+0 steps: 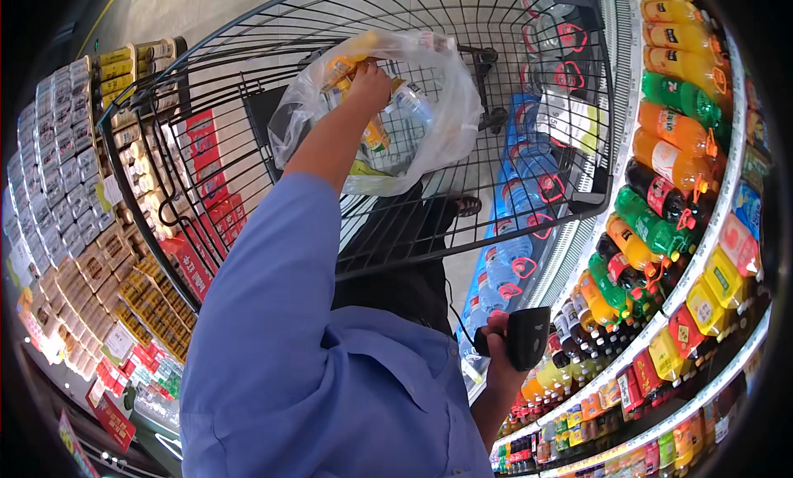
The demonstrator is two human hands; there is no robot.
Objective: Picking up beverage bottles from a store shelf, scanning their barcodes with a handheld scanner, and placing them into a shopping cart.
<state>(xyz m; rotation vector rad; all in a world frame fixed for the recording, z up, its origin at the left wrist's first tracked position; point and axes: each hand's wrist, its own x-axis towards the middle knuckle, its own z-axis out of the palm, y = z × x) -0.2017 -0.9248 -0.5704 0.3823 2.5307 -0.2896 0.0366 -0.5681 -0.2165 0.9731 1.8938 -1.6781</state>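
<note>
My left hand (370, 84) reaches into a translucent plastic bag (455, 128) standing open in a wire shopping cart (474, 242). Its fingers close on an orange package (339, 70) near the bag's far left side. Below the hand, a second orange package (375, 134) lies in the bag. To its right rests a clear bottle (414, 103) with a pale blue tint. Near the bag's bottom a yellow-green item (365, 168) is partly covered by plastic. My right hand (503, 354), low beside my body, grips a black handheld device (528, 338) with a cable.
Shelves of soft drink bottles (678, 50) curve along the right. Bottled water packs (517, 199) stand low beside the cart, near a price sign (573, 121). On the left are stacked cans (62, 149) and red cartons (204, 149). A shoe (469, 205) shows under the cart.
</note>
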